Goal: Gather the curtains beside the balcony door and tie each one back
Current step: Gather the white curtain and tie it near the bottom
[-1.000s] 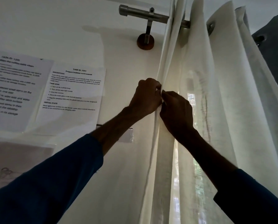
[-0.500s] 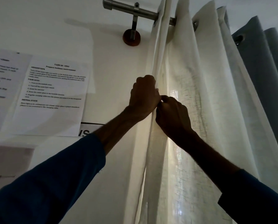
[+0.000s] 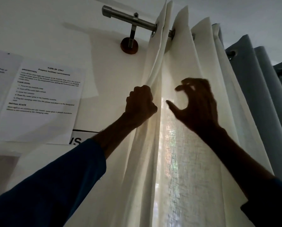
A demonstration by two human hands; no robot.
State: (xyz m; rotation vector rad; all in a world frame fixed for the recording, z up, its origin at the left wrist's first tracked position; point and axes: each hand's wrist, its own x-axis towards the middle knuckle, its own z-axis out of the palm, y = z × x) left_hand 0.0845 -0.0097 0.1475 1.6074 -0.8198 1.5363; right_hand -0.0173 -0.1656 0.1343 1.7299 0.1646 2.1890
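The cream curtain (image 3: 178, 153) hung in deep folds from a metal rod (image 3: 128, 18), its eyelets threaded on the rod just to the right of the bracket. The bracket stood on a round wooden base (image 3: 129, 46) fixed to the white wall. Daylight glowed through the weave in the curtain's middle and lower part.

The left grip (image 3: 140, 104) was closed in a fist round the curtain's leading edge, about midway up the visible cloth. The bunched edge ran taut from that fist up to the first eyelet. The right grip (image 3: 197, 104) was raised beside it, a little apart from the left one and in front of the next folds. Its thumb was stretched out toward the left, its fingers were bent like a claw, and it held nothing. Whether its fingertips touched the cloth could not be told, as the hand was blurred.

A grey curtain (image 3: 260, 95) hung on the right, just beside the cream one, with its own eyelets showing. Both forearms reached up out of dark blue sleeves (image 3: 55, 185). A printed sheet (image 3: 43, 99) was stuck to the wall left of the curtain, with the corner of another sheet at the picture's left edge.
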